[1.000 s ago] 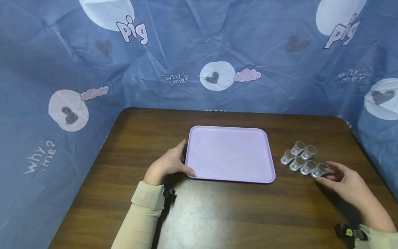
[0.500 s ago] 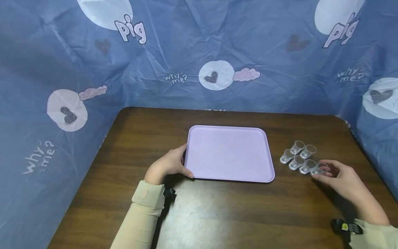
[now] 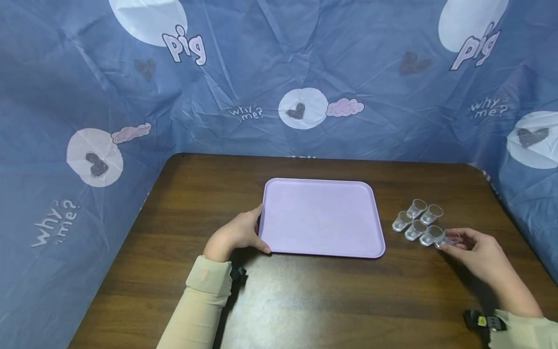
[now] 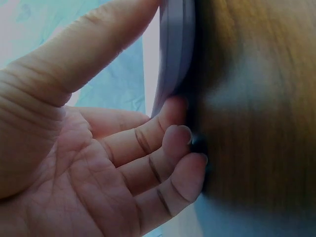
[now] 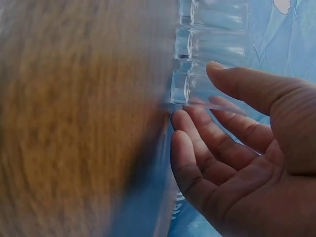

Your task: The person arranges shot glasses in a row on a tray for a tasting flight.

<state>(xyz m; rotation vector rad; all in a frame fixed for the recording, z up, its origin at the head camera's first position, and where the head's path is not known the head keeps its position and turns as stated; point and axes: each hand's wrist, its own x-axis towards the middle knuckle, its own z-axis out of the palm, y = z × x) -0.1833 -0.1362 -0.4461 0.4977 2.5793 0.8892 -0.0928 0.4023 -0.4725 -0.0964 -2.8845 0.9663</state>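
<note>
A lilac tray (image 3: 322,218) lies flat on the table. At its left end my left hand (image 3: 235,235) grips the edge, thumb at the near corner; in the left wrist view the fingertips (image 4: 183,173) of that hand curl beside the tray's rim (image 4: 175,49). Several small clear cups (image 3: 416,230) stand upright, close together, right of the tray. My right hand (image 3: 488,254) pinches the cup at the right end of the near row (image 3: 445,239), which leans slightly right. In the right wrist view the thumb lies against this cup (image 5: 197,89), fingers behind it.
The brown wooden table (image 3: 331,300) has a blue printed cloth (image 3: 244,63) hanging behind it and along both sides. The right hand's cup is beside its neighbour (image 3: 431,235).
My right hand has moved slightly left and closed round the end cup, which now tilts. The left hand has stayed at the tray's left edge, its thumb slightly lower at the corner.
</note>
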